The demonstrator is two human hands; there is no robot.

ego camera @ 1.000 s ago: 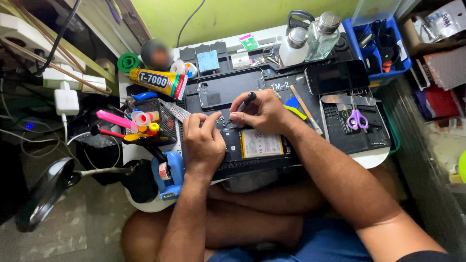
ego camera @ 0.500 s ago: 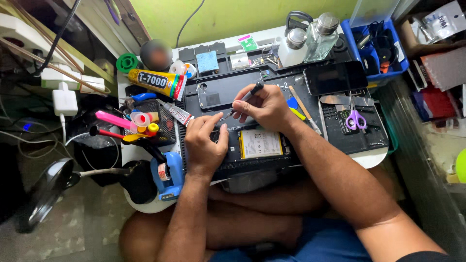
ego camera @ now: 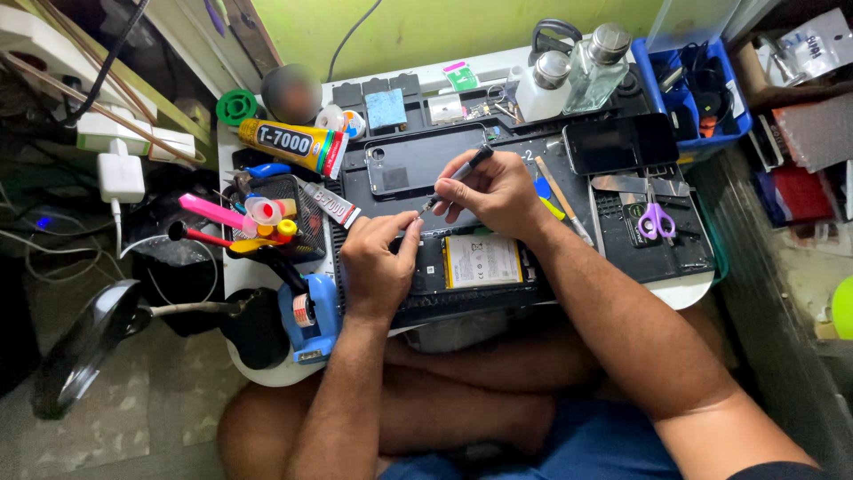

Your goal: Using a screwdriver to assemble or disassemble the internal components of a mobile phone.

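Pinching a slim black-handled screwdriver [ego camera: 458, 178] between thumb and first fingers, my right hand [ego camera: 487, 191] angles its tip down toward the top edge of the opened black smartphone [ego camera: 471, 267], the one lying face down on the dark work mat [ego camera: 640, 244] with its pale rectangular battery showing. My left hand [ego camera: 378, 267] presses down on the phone's left end, fingers curled and closed against the frame, thumb beside the screwdriver tip.

If I tilt the driver too far, I judge the tip could jump off the tiny screw and scratch the board, or flick the screw among the clutter. If my left hand eases its pressure, the phone could slide on the mat.

Both forearms reach in from below, wrists low, right wrist bent inward above the battery. A detached dark back cover [ego camera: 413, 164] lies just beyond my knuckles, and purple-handled scissors [ego camera: 656, 218] rest well to the right.
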